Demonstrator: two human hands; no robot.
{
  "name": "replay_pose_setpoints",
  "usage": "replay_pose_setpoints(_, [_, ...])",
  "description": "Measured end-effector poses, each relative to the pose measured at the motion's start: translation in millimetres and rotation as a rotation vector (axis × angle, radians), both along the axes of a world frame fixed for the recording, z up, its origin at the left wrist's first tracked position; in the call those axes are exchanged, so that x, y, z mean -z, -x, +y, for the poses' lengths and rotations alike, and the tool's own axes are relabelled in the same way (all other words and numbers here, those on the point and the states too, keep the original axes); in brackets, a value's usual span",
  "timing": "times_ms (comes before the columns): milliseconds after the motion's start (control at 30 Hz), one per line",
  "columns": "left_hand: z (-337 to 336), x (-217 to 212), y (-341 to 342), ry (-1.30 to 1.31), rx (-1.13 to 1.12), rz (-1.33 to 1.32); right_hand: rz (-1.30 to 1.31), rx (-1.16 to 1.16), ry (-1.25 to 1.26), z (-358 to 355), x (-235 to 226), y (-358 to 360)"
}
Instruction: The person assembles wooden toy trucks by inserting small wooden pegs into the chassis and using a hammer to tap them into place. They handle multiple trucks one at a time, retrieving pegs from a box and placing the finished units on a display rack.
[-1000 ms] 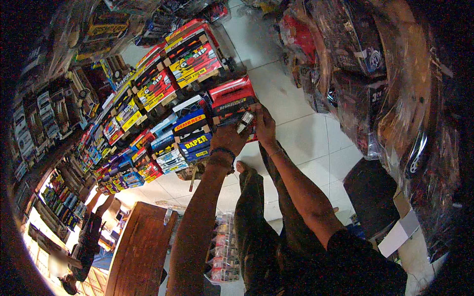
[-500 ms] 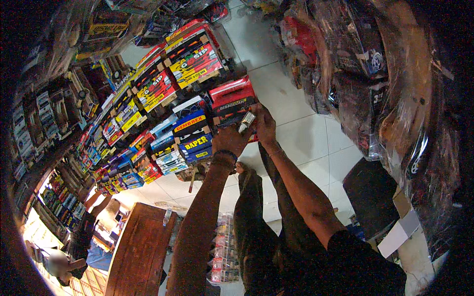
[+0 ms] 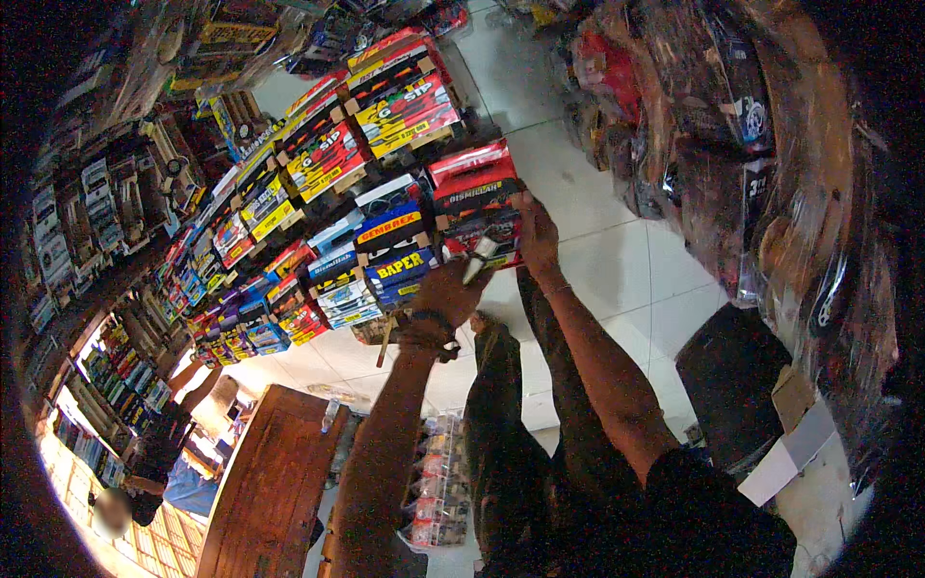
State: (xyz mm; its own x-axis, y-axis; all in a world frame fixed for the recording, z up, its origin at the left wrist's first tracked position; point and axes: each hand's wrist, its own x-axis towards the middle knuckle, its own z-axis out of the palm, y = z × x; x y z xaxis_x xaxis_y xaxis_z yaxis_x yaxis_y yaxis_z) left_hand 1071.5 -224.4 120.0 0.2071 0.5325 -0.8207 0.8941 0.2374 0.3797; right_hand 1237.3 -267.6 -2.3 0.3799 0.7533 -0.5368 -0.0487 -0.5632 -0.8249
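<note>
A red and black toy truck (image 3: 472,197) stands at the near right end of a row of painted toy trucks on the floor. My right hand (image 3: 540,231) is closed on its right side, the fingers partly hidden behind the edge. My left hand (image 3: 451,289) is closed around a small whitish-silver tube-like thing (image 3: 482,256), held against the truck's lower front; its exact kind is unclear. Just left of that hand stands a blue toy truck (image 3: 403,265) with yellow and orange panels. A thin brown stick (image 3: 383,342) shows below it.
Behind stand more toy trucks (image 3: 409,116) in red and yellow. Plastic-wrapped goods (image 3: 713,144) are piled at the right, near a dark box (image 3: 732,385). A wooden table (image 3: 265,472) stands at the lower left, with another person (image 3: 159,433) beyond it.
The view has shifted, so the trucks sit slightly farther right. My left hand has moved a little lower against the red truck, and the whitish-silver thing with it. My right hand keeps its hold.
</note>
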Motion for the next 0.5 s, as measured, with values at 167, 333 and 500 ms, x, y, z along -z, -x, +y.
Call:
replay_pose_setpoints(167, [12.3, -22.7, 61.1, -0.047, 0.134, 0.037, -0.617, -0.473, -0.183, 4.6, -38.2, -3.4])
replay_pose_setpoints(333, [21.9, -13.5, 86.2, -0.133, 0.238, -0.031, -0.628, -1.095, -0.351, 16.9, -49.5, 4.7])
replay_pose_setpoints(500, [21.8, 13.4, 92.7, -0.130, 0.208, -0.056, -0.663, -1.276, -0.423, 22.2, -35.2, 1.2])
